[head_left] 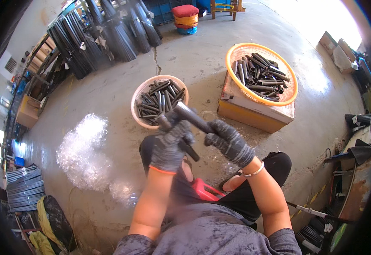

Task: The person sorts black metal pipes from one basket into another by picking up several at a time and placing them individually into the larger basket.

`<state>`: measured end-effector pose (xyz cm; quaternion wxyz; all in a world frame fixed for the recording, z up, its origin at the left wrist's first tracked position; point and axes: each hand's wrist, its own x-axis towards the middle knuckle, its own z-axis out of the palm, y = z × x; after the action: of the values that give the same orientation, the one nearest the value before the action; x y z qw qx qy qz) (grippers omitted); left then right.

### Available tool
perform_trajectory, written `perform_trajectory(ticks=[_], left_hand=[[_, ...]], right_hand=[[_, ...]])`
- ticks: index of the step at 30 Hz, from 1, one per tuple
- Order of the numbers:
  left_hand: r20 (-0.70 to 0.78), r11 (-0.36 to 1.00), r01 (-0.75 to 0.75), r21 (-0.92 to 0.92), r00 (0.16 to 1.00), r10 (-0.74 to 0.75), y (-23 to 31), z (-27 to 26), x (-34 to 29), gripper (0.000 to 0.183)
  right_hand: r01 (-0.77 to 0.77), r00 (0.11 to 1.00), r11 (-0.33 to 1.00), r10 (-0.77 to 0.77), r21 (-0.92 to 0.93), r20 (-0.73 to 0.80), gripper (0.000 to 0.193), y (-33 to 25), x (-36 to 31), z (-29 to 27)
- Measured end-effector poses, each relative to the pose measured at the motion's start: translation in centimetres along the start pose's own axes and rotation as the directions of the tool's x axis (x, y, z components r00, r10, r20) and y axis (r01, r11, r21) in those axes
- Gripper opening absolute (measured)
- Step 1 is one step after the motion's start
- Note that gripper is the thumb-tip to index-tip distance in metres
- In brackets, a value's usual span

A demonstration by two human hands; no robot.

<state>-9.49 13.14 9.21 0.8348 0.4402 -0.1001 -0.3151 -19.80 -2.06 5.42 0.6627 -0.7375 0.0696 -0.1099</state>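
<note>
Both of my hands wear grey knitted gloves. My left hand [170, 142] is closed around a short black tube [191, 152] that slants down to the right out of the fist. In my right hand [230, 142], the fingers grip the near end of another dark tube [191, 117]. Its far end points up and left, over the left hand. Just beyond the hands, a small pale pink basket [135, 98] is filled with short black tubes [155, 100]. Farther right, an orange-rimmed basket [295, 80] holds several longer dark tubes [264, 76].
The orange-rimmed basket rests on a cardboard box [253, 117]. Crumpled clear plastic [83, 157] lies on the floor at left. Long black tubes [79, 42] stand bundled at the back left. A red-topped stool [185, 19] is at the back. Something red [204, 190] shows between my legs.
</note>
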Motion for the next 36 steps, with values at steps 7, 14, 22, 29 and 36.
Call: perform_trajectory(ticks=[7,14,22,29,36], left_hand=[[0.059,0.791,-0.311,0.526,0.942,0.331,2.5,-3.6,-0.9,0.028],[0.499,0.33,-0.424,0.843,0.847,-0.186,0.9,1.3,-0.1,0.03],[0.333,0.924,0.207,0.322,0.889,-0.315,-2.5,-0.1,-1.2,0.05],[0.483,0.884,0.412,-0.22,0.833,-0.268,-2.3,-2.5,-2.4,0.071],[0.288,0.937,0.349,0.02,0.895,-0.339,1.4,-4.7,-2.4,0.046]], right_hand=[[0.075,0.997,0.886,-0.079,-0.458,0.009,0.027,-0.7,-0.7,-4.6],[0.256,0.948,0.822,-0.111,-0.509,0.298,0.042,-5.0,-0.7,-5.1],[-0.061,0.996,0.948,0.037,0.314,0.082,0.045,-0.8,-2.2,-1.9],[0.117,0.988,0.963,-0.087,-0.241,0.128,0.014,1.1,-1.8,-4.5],[-0.357,0.934,0.029,-0.013,-0.934,-0.358,0.013,11.8,-5.7,-20.3]])
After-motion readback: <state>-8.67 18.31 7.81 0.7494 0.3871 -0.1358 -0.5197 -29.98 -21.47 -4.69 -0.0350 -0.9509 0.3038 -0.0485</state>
